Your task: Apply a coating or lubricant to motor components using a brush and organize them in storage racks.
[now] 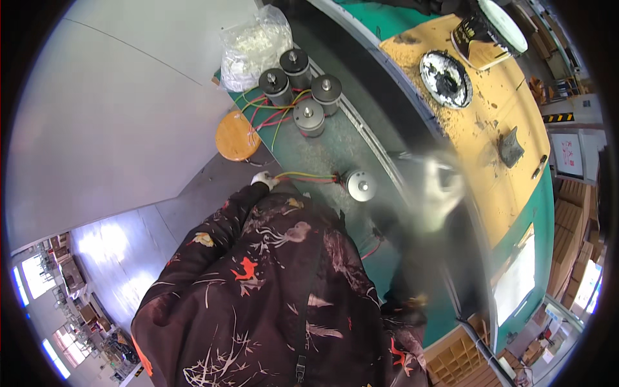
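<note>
My left hand [264, 179], in a white glove, is closed at the ends of some red and yellow-green wires [306, 176]. These run right to a silver round motor [361, 186] with a short shaft on its top, standing on the green bench top [329, 155]. To the right of that motor, my white-gloved right hand [442, 187] is smeared by motion over the bench's rail side. Its fingers cannot be made out, nor whether it holds anything. Farther back, several more motors [309, 117] stand in a cluster with shafts up, their red, yellow and green leads spilling to the left.
Behind the motor cluster sits a clear plastic bag [256, 48] of pale material. A round wooden stool [237, 137] stands left of the bench. On the yellow board [496, 187] at right are a paint-smeared lid [446, 79], a bucket [487, 35], a dark scraper-like piece [511, 148] and a black marker [540, 166].
</note>
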Demonstrator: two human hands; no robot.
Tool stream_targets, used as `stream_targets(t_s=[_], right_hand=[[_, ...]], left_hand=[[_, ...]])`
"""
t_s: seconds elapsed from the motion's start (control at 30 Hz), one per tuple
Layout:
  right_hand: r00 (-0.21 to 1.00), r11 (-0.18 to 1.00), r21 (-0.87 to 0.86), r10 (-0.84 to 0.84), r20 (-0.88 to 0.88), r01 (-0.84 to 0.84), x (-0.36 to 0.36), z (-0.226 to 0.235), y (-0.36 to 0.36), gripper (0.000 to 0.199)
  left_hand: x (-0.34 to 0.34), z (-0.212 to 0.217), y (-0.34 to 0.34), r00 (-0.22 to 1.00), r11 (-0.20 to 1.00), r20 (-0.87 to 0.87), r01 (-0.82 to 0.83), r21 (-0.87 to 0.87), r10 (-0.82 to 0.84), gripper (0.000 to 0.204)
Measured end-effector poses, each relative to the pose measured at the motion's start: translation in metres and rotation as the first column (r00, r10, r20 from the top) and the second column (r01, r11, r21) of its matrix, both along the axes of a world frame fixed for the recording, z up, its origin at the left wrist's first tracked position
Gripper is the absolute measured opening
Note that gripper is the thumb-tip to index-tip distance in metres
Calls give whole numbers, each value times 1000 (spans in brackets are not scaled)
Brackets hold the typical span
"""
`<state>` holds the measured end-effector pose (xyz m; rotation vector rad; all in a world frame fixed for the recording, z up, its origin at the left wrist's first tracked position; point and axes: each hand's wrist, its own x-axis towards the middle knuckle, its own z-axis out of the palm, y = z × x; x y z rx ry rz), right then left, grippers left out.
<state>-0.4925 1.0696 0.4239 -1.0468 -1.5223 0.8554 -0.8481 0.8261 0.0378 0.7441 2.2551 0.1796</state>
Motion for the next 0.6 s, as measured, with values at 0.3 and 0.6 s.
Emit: stream_targets(t_s=[0.3,0.6], right_hand=[[969,976,152,-184,166,159,11,66,128,20],[985,963,211,-154,-79,167,12,75,65,12]], left_hand=[[-4,-13,-43,986,987,46,-160,18,159,52],[-16,-75,-165,936,939,115,-340,55,333,51]])
